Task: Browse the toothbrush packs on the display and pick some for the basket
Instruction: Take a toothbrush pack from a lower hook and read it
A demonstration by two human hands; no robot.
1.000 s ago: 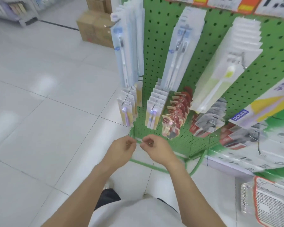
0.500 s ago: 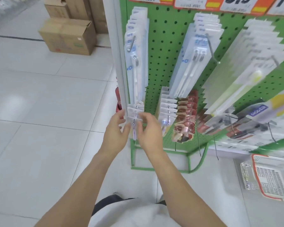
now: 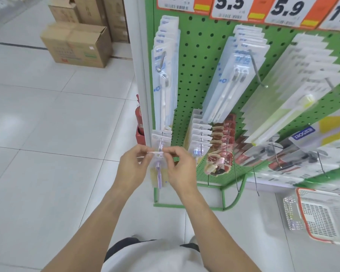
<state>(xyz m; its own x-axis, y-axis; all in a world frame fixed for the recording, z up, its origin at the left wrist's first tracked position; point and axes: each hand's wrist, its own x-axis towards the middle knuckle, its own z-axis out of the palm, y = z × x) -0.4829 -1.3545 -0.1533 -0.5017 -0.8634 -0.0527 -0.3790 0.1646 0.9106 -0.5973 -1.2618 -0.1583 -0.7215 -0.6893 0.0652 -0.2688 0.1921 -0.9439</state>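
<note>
A green pegboard display (image 3: 196, 46) holds rows of toothbrush packs on metal hooks. My left hand (image 3: 133, 167) and my right hand (image 3: 180, 167) both pinch the top edge of a small pack with a purple toothbrush (image 3: 159, 173), the front one on the lower left hook. More of the same packs (image 3: 162, 135) hang behind it. Tall white-brush packs (image 3: 165, 75) hang above. A white basket with a red rim (image 3: 320, 214) sits on the floor at the lower right.
Other packs hang to the right: small white ones (image 3: 199, 134), red ones (image 3: 222, 146), long ones (image 3: 238, 75). Price tags (image 3: 230, 6) run along the top. Cardboard boxes (image 3: 77, 44) stand on the tiled floor at the back left. A red fire extinguisher (image 3: 138, 122) stands behind the display post.
Both hands rose from near the display's base to the lower left hook and took hold of the front purple-brush pack. The view swung left and closer.
</note>
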